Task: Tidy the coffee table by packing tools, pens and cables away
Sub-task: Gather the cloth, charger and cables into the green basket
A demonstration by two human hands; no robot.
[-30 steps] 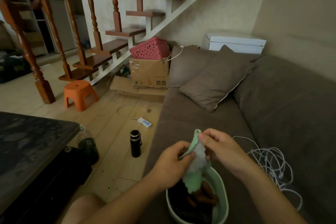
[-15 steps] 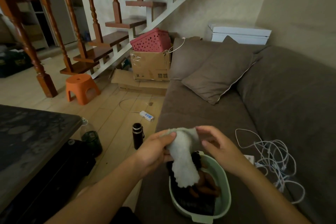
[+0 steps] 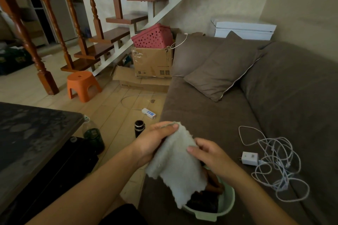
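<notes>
A fluffy white cloth (image 3: 180, 166) hangs spread out over a pale green basin (image 3: 226, 204) that sits on the brown sofa seat. My left hand (image 3: 155, 142) grips the cloth's upper left edge. My right hand (image 3: 206, 153) pinches its right edge, thumb on top. The basin holds dark tools with orange-brown handles (image 3: 214, 186), partly hidden by the cloth. A tangle of white cables (image 3: 274, 166) with a white charger plug (image 3: 249, 158) lies on the sofa seat to the right of the basin.
The dark coffee table (image 3: 31, 133) is at the left, with a green bottle (image 3: 93, 137) beside it. On the wooden floor are a black flask (image 3: 139, 128), a white power strip (image 3: 149, 113) and an orange stool (image 3: 82, 85). Boxes and a pink basket (image 3: 151, 37) stand by the stairs. A cushion (image 3: 219, 67) rests on the sofa.
The cloth was bunched between both hands with a green side showing; it is now turned and spread open, white side up. The view has tilted slightly downward.
</notes>
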